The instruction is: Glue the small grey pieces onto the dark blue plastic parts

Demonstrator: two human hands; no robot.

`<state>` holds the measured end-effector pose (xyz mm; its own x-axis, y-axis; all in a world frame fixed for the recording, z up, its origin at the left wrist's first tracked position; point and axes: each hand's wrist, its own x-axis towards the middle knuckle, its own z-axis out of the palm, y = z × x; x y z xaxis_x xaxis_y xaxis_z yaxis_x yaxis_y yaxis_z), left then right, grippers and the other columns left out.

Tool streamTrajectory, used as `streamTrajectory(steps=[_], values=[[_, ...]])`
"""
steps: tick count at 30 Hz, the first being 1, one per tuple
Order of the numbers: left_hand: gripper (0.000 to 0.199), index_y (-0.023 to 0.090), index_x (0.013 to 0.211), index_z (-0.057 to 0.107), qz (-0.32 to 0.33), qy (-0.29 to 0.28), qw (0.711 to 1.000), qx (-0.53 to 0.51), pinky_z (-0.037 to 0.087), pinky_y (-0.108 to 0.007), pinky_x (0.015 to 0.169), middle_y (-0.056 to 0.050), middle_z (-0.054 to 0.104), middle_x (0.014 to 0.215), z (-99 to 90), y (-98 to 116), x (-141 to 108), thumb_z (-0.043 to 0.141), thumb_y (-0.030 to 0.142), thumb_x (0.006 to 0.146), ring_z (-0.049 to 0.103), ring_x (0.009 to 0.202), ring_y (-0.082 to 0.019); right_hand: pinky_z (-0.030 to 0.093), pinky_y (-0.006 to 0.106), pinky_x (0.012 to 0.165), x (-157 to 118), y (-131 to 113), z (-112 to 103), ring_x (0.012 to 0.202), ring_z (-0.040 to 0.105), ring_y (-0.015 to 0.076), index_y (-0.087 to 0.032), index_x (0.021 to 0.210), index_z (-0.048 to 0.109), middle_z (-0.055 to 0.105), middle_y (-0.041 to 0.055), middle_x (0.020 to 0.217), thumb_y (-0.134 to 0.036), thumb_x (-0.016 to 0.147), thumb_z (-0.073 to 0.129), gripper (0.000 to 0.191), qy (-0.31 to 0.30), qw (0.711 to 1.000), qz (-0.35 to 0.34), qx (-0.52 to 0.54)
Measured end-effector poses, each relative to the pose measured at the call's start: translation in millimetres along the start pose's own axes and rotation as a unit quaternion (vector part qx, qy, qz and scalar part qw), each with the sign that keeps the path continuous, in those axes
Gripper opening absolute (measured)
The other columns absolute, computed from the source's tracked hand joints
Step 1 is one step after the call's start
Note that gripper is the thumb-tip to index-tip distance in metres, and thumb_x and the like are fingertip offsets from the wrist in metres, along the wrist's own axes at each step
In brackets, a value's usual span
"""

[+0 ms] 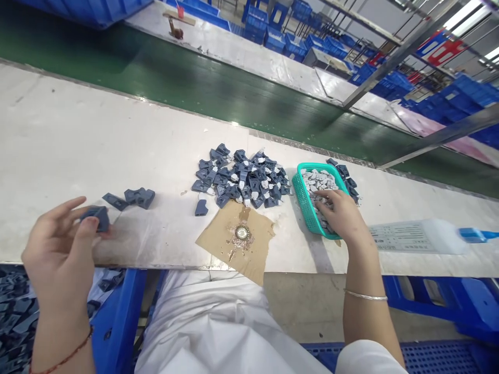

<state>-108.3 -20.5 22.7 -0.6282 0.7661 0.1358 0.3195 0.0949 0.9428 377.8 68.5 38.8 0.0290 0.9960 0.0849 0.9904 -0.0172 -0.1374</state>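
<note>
My left hand (64, 244) is closed on a dark blue-grey plastic part (97, 218), held between thumb and fingers over the table's left side. Several like parts (136, 197) lie just beyond it. My right hand (343, 215) reaches into a green plastic basket (310, 213) of small grey-white pieces (319, 181). Its thumb and forefinger are slightly apart among the pieces; the other fingers are mostly hidden. In the middle lies a pile of blue-grey parts (253, 179), many with white pieces on them. Nearer me, a small round metal cap (242, 232) sits on wet-stained brown cardboard (218, 241).
A white bottle with a blue nozzle (421, 236) lies right of my right forearm. More dark parts (346, 179) lie behind the basket. Beyond the table (163, 130) runs a green conveyor belt (187, 78). A blue crate (120, 311) and loose dark parts (17, 306) are below left.
</note>
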Motion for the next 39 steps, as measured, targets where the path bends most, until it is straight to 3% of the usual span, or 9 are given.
streamTrajectory(steps=[3, 7, 10, 14, 19, 22, 26, 35, 39], values=[[0.038, 0.021, 0.124, 0.069, -0.106, -0.072, 0.989, -0.076, 0.049, -0.025, 0.052, -0.005, 0.074, 0.096, 9.3, 19, -16, 0.067, 0.032, 0.087, 0.06, 0.058, -0.014, 0.048, 0.046, 0.09, 10, -2, 2, 0.103, 0.062, 0.0333, -0.016, 0.119, 0.071, 0.071, 0.0153, 0.112, -0.036, 0.091, 0.052, 0.04, -0.037, 0.999, -0.024, 0.0], [0.029, 0.02, 0.112, 0.07, -0.204, -0.19, 0.953, -0.116, 0.038, -0.022, 0.045, -0.005, 0.072, 0.084, 23.4, 28, -36, 0.059, 0.038, 0.092, 0.049, 0.055, -0.012, 0.049, 0.039, 0.079, 21, -10, 4, 0.088, 0.064, 0.0271, -0.015, 0.109, 0.072, 0.071, 0.013, 0.101, -0.035, 0.09, 0.055, 0.032, -0.039, 0.999, -0.021, 0.02], [0.028, 0.02, 0.1, 0.071, -0.22, -0.264, 0.931, -0.123, 0.038, -0.022, 0.048, -0.004, 0.071, 0.085, 32.8, 26, -47, 0.06, 0.044, 0.092, 0.047, 0.058, -0.011, 0.048, 0.039, 0.077, 23, -17, 6, 0.09, 0.063, 0.0285, -0.016, 0.101, 0.073, 0.071, 0.0134, 0.099, -0.035, 0.091, 0.055, 0.028, -0.019, 0.999, 0.006, -0.026], [0.033, 0.023, 0.11, 0.068, -0.194, -0.321, 0.918, -0.125, 0.052, -0.026, 0.063, -0.006, 0.074, 0.103, 42.3, 24, -58, 0.07, 0.046, 0.087, 0.059, 0.068, -0.014, 0.047, 0.039, 0.073, 23, -25, 8, 0.092, 0.064, 0.0304, -0.018, 0.096, 0.074, 0.071, 0.0144, 0.101, -0.033, 0.091, 0.055, 0.025, -0.004, 0.998, 0.019, -0.061], [0.051, 0.022, 0.123, 0.063, -0.186, -0.364, 0.904, -0.122, 0.058, -0.032, 0.082, -0.011, 0.075, 0.115, 48.1, 25, -66, 0.077, 0.048, 0.081, 0.07, 0.101, -0.025, 0.051, 0.039, 0.075, 18, -18, 10, 0.08, 0.066, 0.0265, -0.018, 0.088, 0.073, 0.072, 0.0102, 0.087, -0.033, 0.082, 0.065, 0.018, 0.053, 0.993, 0.037, 0.095], [0.047, 0.02, 0.114, 0.067, -0.182, -0.38, 0.902, -0.098, 0.057, -0.034, 0.086, -0.013, 0.075, 0.118, 49.7, 26, -68, 0.077, 0.05, 0.079, 0.068, 0.112, -0.029, 0.055, 0.04, 0.075, 10, -16, 11, 0.077, 0.069, 0.0254, -0.02, 0.083, 0.07, 0.073, 0.0074, 0.081, -0.038, 0.075, 0.075, 0.021, 0.099, 0.954, 0.08, 0.27], [0.04, 0.02, 0.104, 0.064, -0.184, -0.371, 0.901, -0.126, 0.056, -0.035, 0.09, -0.012, 0.077, 0.113, 55.7, 26, -67, 0.081, 0.044, 0.077, 0.07, 0.109, -0.028, 0.059, 0.041, 0.081, -6, -34, 6, 0.084, 0.072, 0.0251, -0.022, 0.096, 0.074, 0.075, 0.0057, 0.086, -0.038, 0.076, 0.081, 0.027, 0.11, 0.878, 0.057, 0.463], [0.033, 0.022, 0.093, 0.054, -0.193, -0.362, 0.893, -0.186, 0.055, -0.032, 0.087, -0.006, 0.08, 0.102, 72.8, 34, -75, 0.081, 0.035, 0.079, 0.073, 0.095, -0.02, 0.058, 0.029, 0.068, -41, -104, -5, 0.076, 0.068, 0.0169, -0.028, 0.093, 0.08, 0.074, 0.0032, 0.082, -0.039, 0.081, 0.081, 0.017, -0.039, 0.749, 0.011, 0.662], [0.033, 0.021, 0.103, 0.062, -0.177, -0.383, 0.888, -0.181, 0.056, -0.031, 0.081, -0.008, 0.079, 0.106, 76.6, 29, -75, 0.08, 0.035, 0.08, 0.073, 0.096, -0.022, 0.055, 0.024, 0.064, -51, -117, 12, 0.069, 0.064, 0.0129, -0.028, 0.091, 0.081, 0.073, 0.0013, 0.079, -0.035, 0.077, 0.086, 0.016, -0.068, 0.728, 0.03, 0.682]])
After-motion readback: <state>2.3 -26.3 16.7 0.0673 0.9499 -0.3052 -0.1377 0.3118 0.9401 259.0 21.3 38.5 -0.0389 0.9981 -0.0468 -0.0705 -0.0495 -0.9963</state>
